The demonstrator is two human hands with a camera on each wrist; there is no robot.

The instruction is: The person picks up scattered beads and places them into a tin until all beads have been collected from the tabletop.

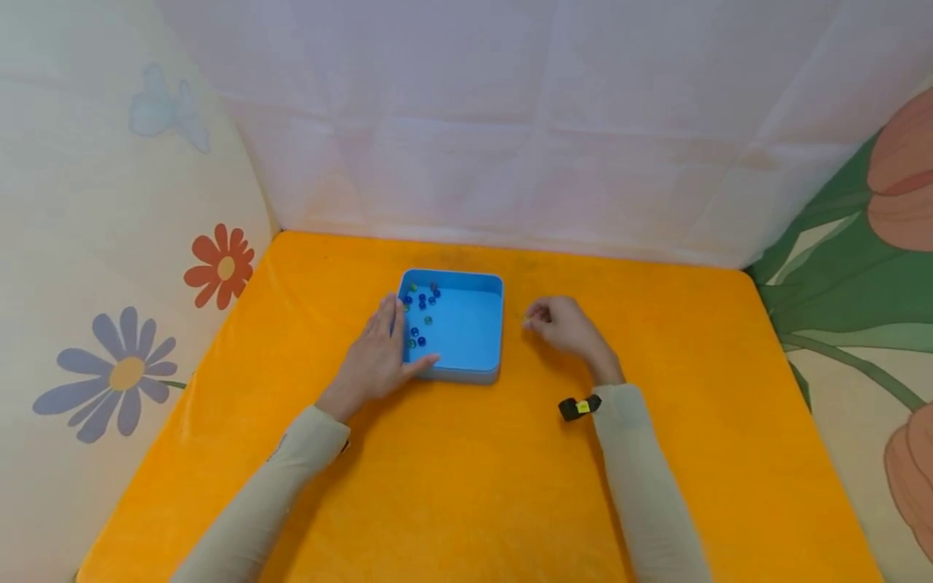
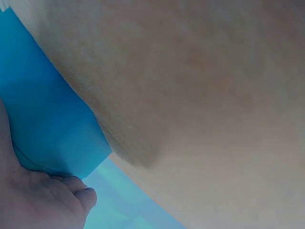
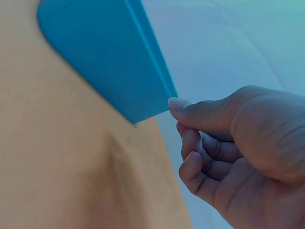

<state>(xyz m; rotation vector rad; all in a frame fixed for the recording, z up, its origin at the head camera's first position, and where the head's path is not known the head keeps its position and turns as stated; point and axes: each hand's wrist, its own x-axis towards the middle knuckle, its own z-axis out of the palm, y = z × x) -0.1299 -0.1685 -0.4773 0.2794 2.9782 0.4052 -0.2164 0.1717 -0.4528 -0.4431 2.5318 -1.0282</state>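
Observation:
A square blue box (image 1: 466, 324) with low walls sits on the orange-covered table. Several glass marbles (image 1: 422, 300), mostly dark blue with a few greenish ones, lie on its floor towards the left side. My left hand (image 1: 375, 352) rests along the box's left wall, fingers straight and together, the thumb stretched over the near left corner. To the right of the box, apart from it, my right hand (image 1: 561, 322) is held over the table. Its thumb (image 3: 205, 113) presses towards the index fingertip and the other fingers curl in; I cannot tell whether something small sits between the tips.
The orange cloth (image 1: 452, 478) covers the whole table. A pale fabric wall (image 1: 466, 146) rises behind it, with flower-printed panels at the left and right. A black band with a yellow piece (image 1: 581, 406) is on the right wrist by the sleeve cuff.

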